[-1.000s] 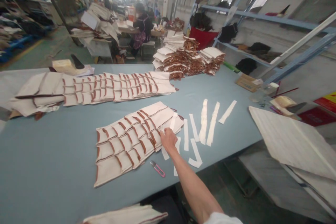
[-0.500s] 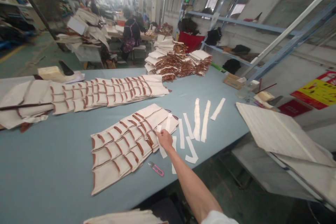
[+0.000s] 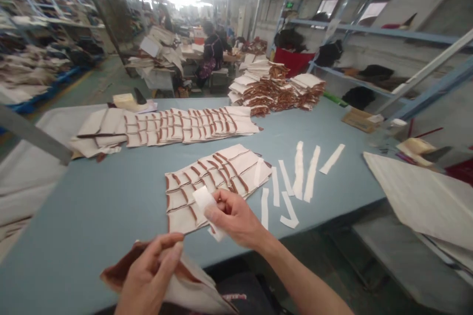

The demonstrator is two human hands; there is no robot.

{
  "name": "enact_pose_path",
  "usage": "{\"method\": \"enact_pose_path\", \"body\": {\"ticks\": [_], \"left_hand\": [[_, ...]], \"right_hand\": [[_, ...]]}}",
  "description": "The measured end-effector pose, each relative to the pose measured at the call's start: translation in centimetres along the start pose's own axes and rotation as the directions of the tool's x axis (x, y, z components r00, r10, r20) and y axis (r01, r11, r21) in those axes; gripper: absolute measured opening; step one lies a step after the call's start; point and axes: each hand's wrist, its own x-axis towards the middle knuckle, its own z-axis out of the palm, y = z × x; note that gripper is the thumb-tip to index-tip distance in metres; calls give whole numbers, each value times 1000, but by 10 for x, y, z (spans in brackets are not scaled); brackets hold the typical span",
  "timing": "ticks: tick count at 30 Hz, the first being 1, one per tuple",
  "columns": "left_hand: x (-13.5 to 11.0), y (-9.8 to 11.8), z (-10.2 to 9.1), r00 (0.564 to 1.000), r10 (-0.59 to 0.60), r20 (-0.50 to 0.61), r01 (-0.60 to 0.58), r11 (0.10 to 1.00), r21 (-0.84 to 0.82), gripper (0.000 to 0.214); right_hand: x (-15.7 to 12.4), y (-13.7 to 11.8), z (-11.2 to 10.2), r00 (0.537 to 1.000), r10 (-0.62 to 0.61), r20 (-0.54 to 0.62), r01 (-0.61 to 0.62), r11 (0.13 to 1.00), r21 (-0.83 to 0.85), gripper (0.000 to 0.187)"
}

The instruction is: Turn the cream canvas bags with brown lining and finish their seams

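Observation:
My right hand pinches a white strip between thumb and fingers, held above the near edge of the table. Low on the left, my left hand is closed on a cream fabric piece with brown edging, which hangs over the table's front edge. Behind my right hand lies a fanned stack of cream pieces with brown trim. Several loose white strips are spread to the right of that stack. The pink thread snips are hidden from view now.
A long overlapping row of cream pieces lies across the blue-grey table. Tall piles of folded pieces stand at the far edge. A large pale board or sheet is at the right. A person sits in the background.
My right hand has lifted a white strip from beside the stack and brought it nearer and leftward. My left hand has come into view holding a fabric piece. The view has swung left.

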Motion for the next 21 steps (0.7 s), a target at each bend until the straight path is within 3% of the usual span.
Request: {"method": "enact_pose_path", "body": {"ticks": [2,6,9,11,16,18,21], "left_hand": [[-7,11,1,998,-40,50,46,991,-124,66],[-26,27,-9,990,-38,138,77,954,-290,62],[-44,37,-16,993,-71,92,99,932,-348,47],[-55,42,-19,997,-66,44,77,933,-352,46],[-71,40,-23,997,-53,-50,34,947,-318,43],[-74,38,-23,993,-49,-103,18,960,-278,43],[-75,39,-21,979,-8,-203,-29,984,-176,40]], "right_hand": [[-17,-20,20,994,-16,108,9,998,69,52],[-40,-40,44,982,-45,181,49,999,-18,35],[-47,-43,52,965,-3,262,23,997,-71,33],[-49,-43,56,967,-10,254,40,993,-111,34],[-51,-39,73,977,-178,121,201,954,-222,26],[-52,-34,81,968,-249,-18,237,940,-245,18],[-59,-24,90,858,-434,-276,330,877,-350,21]]}}
